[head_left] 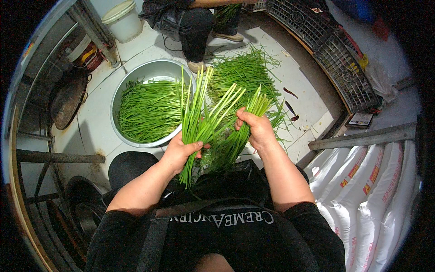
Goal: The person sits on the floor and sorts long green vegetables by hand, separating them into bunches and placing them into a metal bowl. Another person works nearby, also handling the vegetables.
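Note:
My left hand (184,151) is closed around a bunch of garlic chives (197,125), whose pale ends fan upward. In my right hand (257,127) is a second bunch of chives (256,103), its pale ends up and its green leaves hanging down toward my lap. To the left of my hands stands a round metal basin (115,127) with many chives (149,110) laid in it. Beyond my right hand, a large loose pile of chives (243,73) lies on the tiled floor.
Another person (197,30) crouches at the far side, a shoe beside the basin. A lidded white bucket (124,25) stands at back left, above an old wok (69,98). Dark plastic crates (326,51) line the back right. White sacks (360,190) are stacked at right under a metal bar (363,136).

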Tool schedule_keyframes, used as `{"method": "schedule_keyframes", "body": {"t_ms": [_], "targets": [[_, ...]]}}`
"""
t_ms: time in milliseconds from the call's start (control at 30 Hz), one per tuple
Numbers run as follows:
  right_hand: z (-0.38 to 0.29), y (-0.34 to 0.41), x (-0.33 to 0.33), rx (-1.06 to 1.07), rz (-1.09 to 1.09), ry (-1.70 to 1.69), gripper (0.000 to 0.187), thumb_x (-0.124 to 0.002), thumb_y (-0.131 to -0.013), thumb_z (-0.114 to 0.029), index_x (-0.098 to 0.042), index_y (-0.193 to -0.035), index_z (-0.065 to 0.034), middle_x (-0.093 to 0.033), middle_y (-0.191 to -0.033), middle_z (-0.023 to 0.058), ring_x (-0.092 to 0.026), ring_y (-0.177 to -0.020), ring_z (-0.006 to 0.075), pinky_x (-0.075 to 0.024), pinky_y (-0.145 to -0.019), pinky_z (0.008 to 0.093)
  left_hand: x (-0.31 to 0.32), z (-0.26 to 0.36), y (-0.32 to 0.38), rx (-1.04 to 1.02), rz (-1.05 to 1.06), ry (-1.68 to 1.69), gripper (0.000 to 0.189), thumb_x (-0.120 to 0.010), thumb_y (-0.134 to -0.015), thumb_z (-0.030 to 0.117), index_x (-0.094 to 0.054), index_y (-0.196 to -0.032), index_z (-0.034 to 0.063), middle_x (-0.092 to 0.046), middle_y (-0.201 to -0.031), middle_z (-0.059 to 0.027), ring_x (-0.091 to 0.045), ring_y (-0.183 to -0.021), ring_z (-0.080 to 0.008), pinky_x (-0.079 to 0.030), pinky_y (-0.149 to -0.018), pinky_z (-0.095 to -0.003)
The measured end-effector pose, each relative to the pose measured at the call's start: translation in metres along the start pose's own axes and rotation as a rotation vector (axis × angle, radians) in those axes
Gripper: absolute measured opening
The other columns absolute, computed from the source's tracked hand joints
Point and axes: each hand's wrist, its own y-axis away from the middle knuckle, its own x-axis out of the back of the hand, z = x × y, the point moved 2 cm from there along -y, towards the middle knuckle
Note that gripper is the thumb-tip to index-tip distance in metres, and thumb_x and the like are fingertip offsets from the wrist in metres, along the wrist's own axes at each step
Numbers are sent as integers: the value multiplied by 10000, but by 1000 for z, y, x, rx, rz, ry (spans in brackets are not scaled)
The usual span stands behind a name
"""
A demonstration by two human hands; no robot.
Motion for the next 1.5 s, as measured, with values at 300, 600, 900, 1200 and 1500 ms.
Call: {"method": "schedule_keyframes", "body": {"t_ms": [300,600,900,1200,1500], "targets": [[-5,-5,13,-25,130,-223,141,-570,-745,-103,-513,-826,-2,-502,-590,61,-492,-536,175,-406,-521,282,1,-2,-2,-90,101,-1,228,-526,-756,4,-478,-979,4,-598,-795,-114,-543,-612,-140,-424,-500,-216],[-13,-5,19,25,279,-200,149,-584,-769,-160,-532,-790,-21,-500,-603,43,-493,-548,162,-413,-538,277,6,-5,-5,-96,107,-5,207,-504,-763,-4,-497,-970,4,-596,-797,-97,-555,-659,-137,-426,-515,-215],[-6,-3,5,28,96,236,243,-581,-758,-100,-528,-959,26,-503,-647,33,-474,-572,132,-411,-545,257,5,-6,-3,-54,30,-5,433,-515,-752,-36,-409,-1166,32,-560,-864,-68,-551,-687,-143,-431,-514,-223],[1,-1,-3,37,49,249,108,-611,-739,-102,-527,-740,-34,-530,-612,20,-489,-537,107,-390,-517,237,-2,-5,2,-81,-32,-27,233,-546,-726,-10,-511,-956,-3,-571,-846,-93,-554,-681,-151,-438,-502,-220],[1,0,-5,6,-65,358,114,-616,-724,-107,-537,-709,-27,-535,-600,21,-497,-543,114,-393,-536,247,-2,-5,2,-61,-30,-26,241,-529,-718,-33,-514,-957,-5,-572,-848,-92,-555,-686,-151,-436,-498,-218]]}}
